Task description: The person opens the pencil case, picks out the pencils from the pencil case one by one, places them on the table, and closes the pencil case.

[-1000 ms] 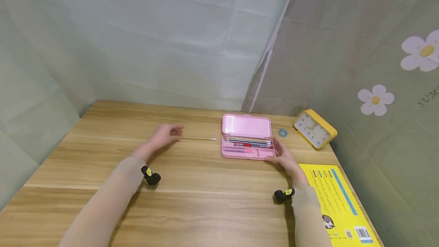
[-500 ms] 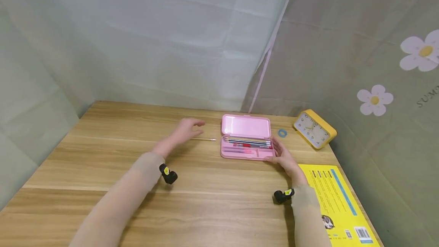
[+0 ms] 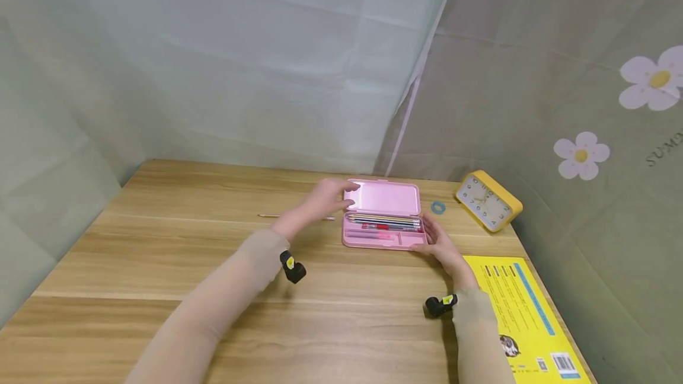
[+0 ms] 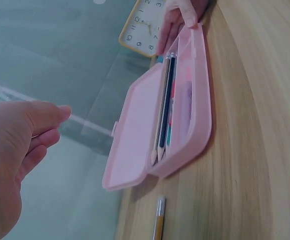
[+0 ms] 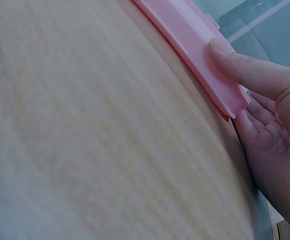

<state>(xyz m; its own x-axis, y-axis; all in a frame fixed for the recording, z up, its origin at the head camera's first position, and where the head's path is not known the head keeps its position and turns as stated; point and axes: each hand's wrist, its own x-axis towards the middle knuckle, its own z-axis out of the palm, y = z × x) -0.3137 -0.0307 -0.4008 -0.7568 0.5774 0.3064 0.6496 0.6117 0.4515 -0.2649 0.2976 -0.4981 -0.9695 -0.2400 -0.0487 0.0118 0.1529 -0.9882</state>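
A pink pencil case (image 4: 202, 95) lies with its lid (image 3: 386, 197) folded back on the table. Several pencils (image 3: 385, 220) and pens, one with red parts, fill its compartments. My right hand (image 3: 444, 249) holds the case's right end, thumb at the front wall and fingers round the far side. Nothing is in my left hand (image 3: 322, 197), which hovers by the lid's left edge with its thumb and fingers apart. Beneath that hand a single pencil (image 4: 158, 220) lies left of the case, its middle hidden from the head camera by the left hand and wrist.
A yellow alarm clock (image 3: 488, 201) stands at the table's back right. Between it and the case is a small blue ring (image 3: 438, 207). A yellow book (image 3: 525, 313) lies along the right edge. Curtains (image 3: 256, 76) hang behind the table.
My left hand has moved right, from the loose pencil's left end to the lid's left edge, leaving the pencil on the table. The right hand stays on the case.
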